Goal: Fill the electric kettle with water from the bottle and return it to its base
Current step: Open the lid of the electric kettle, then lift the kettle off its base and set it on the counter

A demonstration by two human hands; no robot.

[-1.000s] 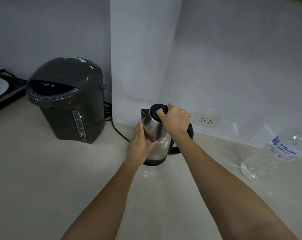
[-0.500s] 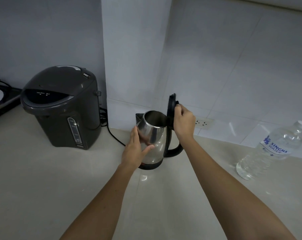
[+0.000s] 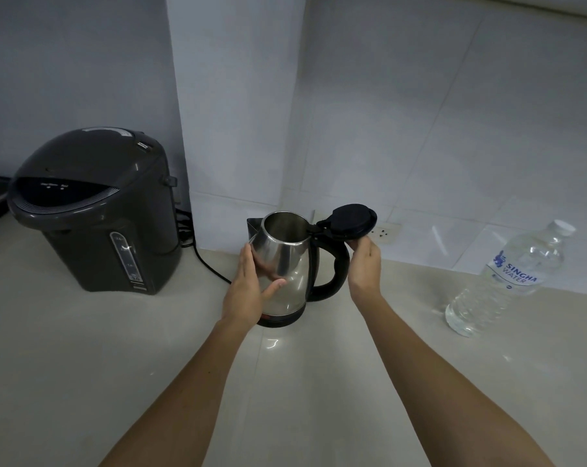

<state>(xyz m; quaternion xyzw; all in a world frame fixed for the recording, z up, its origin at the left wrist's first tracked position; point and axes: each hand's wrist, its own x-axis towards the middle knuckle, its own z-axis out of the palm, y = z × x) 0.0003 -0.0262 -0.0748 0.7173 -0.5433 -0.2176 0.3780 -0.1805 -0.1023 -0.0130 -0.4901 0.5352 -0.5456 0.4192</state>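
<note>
Head view: kettle (image 3: 282, 274) upright on base (image 3: 278, 321), mid counter (image 3: 83, 365), lid (image 3: 352, 221) swung fully back; steel body likely smooth, slippery, light while dry; best hold judged black handle (image 3: 335, 267); left hand (image 3: 251, 291) spread flat against body, thumb across front; right hand (image 3: 364, 264) fingers loosely curled under lid edge, grip unclear; bottle (image 3: 507, 281) capped, well right, thin plastic, probably squashy; counter pale, glossy; tiled wall, socket (image 3: 384, 230) behind; dispenser (image 3: 93, 210) left.
</note>
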